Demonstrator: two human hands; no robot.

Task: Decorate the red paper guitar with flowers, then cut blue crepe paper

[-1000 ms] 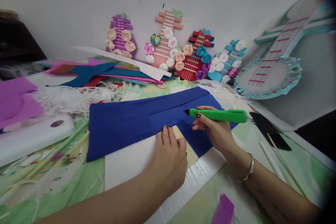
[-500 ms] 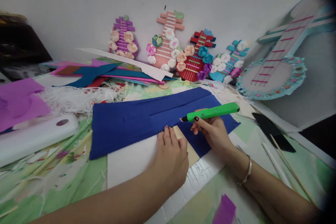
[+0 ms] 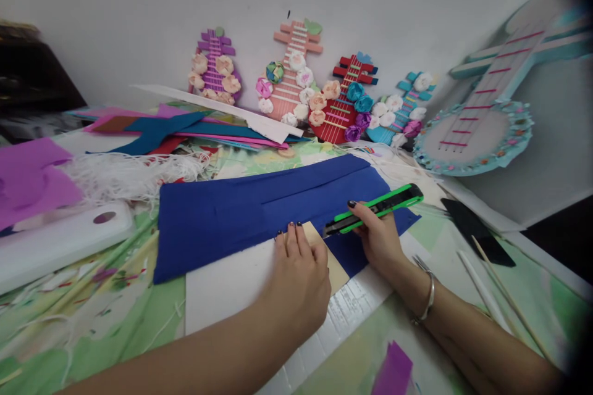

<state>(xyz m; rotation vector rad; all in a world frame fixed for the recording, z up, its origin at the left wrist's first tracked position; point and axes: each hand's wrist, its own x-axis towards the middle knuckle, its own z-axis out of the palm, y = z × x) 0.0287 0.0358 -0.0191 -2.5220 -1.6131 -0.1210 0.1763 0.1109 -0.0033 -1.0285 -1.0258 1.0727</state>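
My left hand (image 3: pixel 303 278) lies flat, fingers extended, on a cream card (image 3: pixel 340 268) and the edge of blue crepe paper (image 3: pixel 208 222). My right hand (image 3: pixel 380 237) grips a green and black utility knife (image 3: pixel 398 199), its tip pointing left near the card's upper corner, just above the blue paper. Whether the tip touches the paper, I cannot tell. Under the blue paper and my left hand is a white board (image 3: pixel 222 296) with a scored surface at its lower right.
Behind stand several decorated paper guitars (image 3: pixel 340 117) and a large light-blue one (image 3: pixel 477 136). Left are white string (image 3: pixel 130 176), a white plastic board (image 3: pixel 60 241) and pink paper (image 3: pixel 37 179). A dark flat object (image 3: pixel 479 234) and sticks lie right.
My right hand has turned the knife so its black side shows, and its tip has dropped toward the card's corner. My left hand stays in place on the card.
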